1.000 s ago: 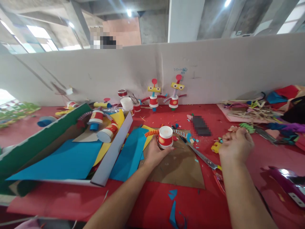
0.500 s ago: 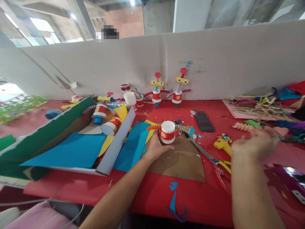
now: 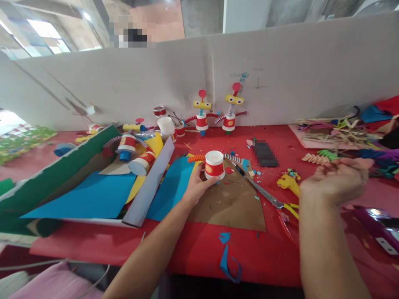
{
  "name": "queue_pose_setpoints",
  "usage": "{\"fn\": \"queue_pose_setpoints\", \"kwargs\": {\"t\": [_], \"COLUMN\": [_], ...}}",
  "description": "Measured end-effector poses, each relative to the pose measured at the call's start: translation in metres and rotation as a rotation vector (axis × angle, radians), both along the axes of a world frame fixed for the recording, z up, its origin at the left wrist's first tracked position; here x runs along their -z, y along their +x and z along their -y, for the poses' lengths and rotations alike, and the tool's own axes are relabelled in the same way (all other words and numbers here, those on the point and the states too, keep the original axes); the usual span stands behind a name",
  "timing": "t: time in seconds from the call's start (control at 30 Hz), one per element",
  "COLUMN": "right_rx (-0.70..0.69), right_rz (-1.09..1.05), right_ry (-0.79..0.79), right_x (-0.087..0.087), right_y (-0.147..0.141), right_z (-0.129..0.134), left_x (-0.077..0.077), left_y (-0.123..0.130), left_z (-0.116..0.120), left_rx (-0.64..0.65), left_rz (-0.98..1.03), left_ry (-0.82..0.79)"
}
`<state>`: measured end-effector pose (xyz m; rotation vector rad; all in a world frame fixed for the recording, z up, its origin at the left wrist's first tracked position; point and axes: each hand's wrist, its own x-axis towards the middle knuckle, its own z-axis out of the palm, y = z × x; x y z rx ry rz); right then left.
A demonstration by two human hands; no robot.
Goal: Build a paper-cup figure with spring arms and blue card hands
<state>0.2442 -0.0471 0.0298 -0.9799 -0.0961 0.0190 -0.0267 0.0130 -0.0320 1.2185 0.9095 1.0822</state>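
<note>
Since the earlier frame, our right hand has closed in on the pleated paper strips. Across the red-covered table, we have the open box to the left and the brown board before us. Our left hand grasps the red-and-white cup by its side, over the board's far part, with orange and white-and-blue springs sticking out either side. Our right fingers are curled at the strips; we cannot tell whether they grip one. We judge this as steadying the cup while reaching for a strip; picking one up would call for a light pinch, as pleats crush easily.
</note>
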Motion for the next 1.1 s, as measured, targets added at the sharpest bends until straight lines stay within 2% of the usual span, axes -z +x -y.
{"fn": "queue_pose_setpoints", "kwargs": {"t": [0.13, 0.2, 0.27, 0.37, 0.43, 0.47, 0.5, 0.57, 0.6, 0.73, 0.8, 0.9, 0.97, 1.1], "right_rx": [-0.052, -0.176, -0.407, -0.875, -1.121, -1.269, -1.324, -1.323, -1.279, -1.103, -1.087, -1.164, -1.186, -1.066], "right_rz": [0.157, 0.268, 0.41, 0.679, 0.88, 1.189, 1.414, 1.712, 1.76, 1.717, 1.705, 1.762, 1.779, 1.659], "right_ry": [-0.083, -0.168, -0.279, -0.443, -0.514, -0.612, -0.692, -0.845, -0.907, -1.096, -1.124, -1.049, -1.038, -1.194], "right_x": [0.007, 0.014, 0.024, 0.045, 0.059, 0.065, 0.069, 0.076, 0.078, 0.082, 0.083, 0.084, 0.083, 0.08], "right_y": [-0.007, -0.021, -0.045, -0.094, -0.124, -0.135, -0.142, -0.15, -0.15, -0.149, -0.15, -0.149, -0.15, -0.16], "right_z": [-0.008, -0.013, -0.016, -0.009, -0.002, 0.002, 0.004, 0.004, 0.003, 0.004, 0.011, 0.019, 0.014, -0.002], "left_x": [-0.008, -0.012, -0.015, -0.017, -0.016, -0.014, -0.011, -0.003, 0.002, 0.021, 0.026, 0.028, 0.026, 0.024], "left_y": [-0.005, -0.01, -0.015, -0.022, -0.025, -0.025, -0.024, -0.023, -0.022, -0.019, -0.019, -0.019, -0.018, -0.017], "left_z": [-0.005, -0.009, -0.014, -0.019, -0.021, -0.021, -0.022, -0.022, -0.023, -0.027, -0.028, -0.028, -0.026, -0.024], "left_rx": [-0.1, -0.144, -0.181, -0.215, -0.231, -0.238, -0.243, -0.236, -0.236, -0.321, -0.363, -0.372, -0.362, -0.372], "left_rz": [0.126, 0.157, 0.176, 0.197, 0.199, 0.196, 0.194, 0.185, 0.177, 0.159, 0.164, 0.178, 0.181, 0.138], "left_ry": [0.067, 0.11, 0.157, 0.2, 0.203, 0.199, 0.193, 0.174, 0.167, 0.192, 0.216, 0.214, 0.207, 0.226]}}
